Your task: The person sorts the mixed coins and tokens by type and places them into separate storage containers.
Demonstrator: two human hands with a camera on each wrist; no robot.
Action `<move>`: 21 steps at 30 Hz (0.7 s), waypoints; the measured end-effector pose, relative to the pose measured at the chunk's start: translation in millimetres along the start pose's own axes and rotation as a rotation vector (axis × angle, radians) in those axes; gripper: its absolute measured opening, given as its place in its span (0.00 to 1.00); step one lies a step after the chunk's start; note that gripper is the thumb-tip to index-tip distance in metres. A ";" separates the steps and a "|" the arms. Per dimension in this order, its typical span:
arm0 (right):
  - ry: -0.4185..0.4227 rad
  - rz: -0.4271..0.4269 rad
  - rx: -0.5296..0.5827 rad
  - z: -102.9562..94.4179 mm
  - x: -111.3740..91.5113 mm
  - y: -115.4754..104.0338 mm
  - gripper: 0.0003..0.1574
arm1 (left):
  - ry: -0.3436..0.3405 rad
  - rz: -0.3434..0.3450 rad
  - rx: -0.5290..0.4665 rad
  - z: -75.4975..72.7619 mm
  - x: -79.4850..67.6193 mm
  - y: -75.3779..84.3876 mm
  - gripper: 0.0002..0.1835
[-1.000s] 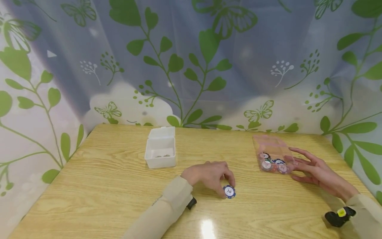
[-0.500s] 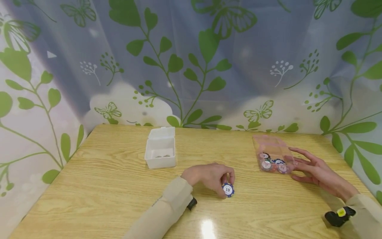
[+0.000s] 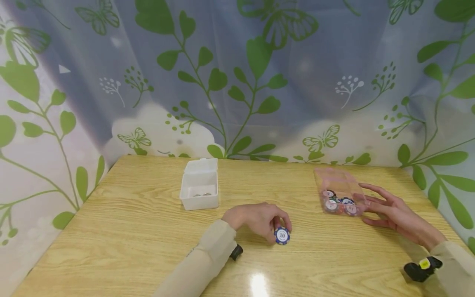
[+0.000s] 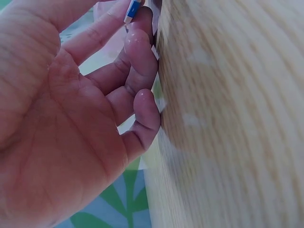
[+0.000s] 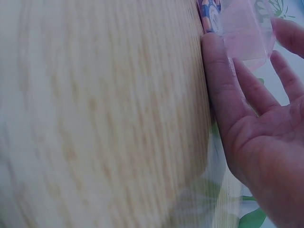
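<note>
My left hand (image 3: pixel 256 220) pinches a blue poker chip (image 3: pixel 282 235) between thumb and fingers, low over the middle of the table. The chip's face, marked 10, is tipped up toward the head camera; in the left wrist view only its blue and white edge (image 4: pixel 132 11) shows. At the right, a see-through pink box (image 3: pixel 335 177) stands with its lid back and several poker chips (image 3: pixel 349 208) inside. Fairly straight fingers of my right hand (image 3: pixel 397 216) rest against the box's right side. In the right wrist view the hand (image 5: pixel 266 123) lies low by the pink wall.
Left of centre stands a white box (image 3: pixel 200 202) with its lid up and small, hard-to-make-out items on its floor. The wooden table (image 3: pixel 122 231) ends at a leaf-patterned curtain (image 3: pixel 237 95) at the back.
The chip in my left hand has shifted slightly left and up, and its face has turned a little. My right hand and both boxes have stayed in place.
</note>
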State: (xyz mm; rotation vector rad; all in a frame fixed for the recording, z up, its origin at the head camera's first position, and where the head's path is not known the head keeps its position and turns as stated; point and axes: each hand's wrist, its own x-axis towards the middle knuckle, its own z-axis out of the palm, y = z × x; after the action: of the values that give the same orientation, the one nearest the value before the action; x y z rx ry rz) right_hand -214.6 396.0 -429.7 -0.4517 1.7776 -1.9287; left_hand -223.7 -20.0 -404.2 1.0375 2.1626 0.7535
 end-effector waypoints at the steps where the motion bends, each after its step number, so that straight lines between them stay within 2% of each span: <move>1: 0.004 0.001 -0.003 0.1 -0.1 0.0 0.36 | 0.001 0.001 0.004 0.1 0.1 -0.1 0.22; 13: 0.022 0.011 -0.023 -0.2 -0.6 -0.5 0.36 | 0.031 0.021 0.050 -0.4 1.4 -2.3 0.20; 21: 0.019 0.020 -0.022 -0.2 -1.4 -0.2 0.36 | 0.080 0.015 0.018 -0.5 2.0 -2.0 0.20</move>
State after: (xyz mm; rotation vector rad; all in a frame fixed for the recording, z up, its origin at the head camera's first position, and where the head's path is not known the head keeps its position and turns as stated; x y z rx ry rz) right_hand -213.5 396.8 -429.4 -0.4228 1.8101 -1.9079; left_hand -226.0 -19.5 -405.8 1.0502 2.2354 0.7958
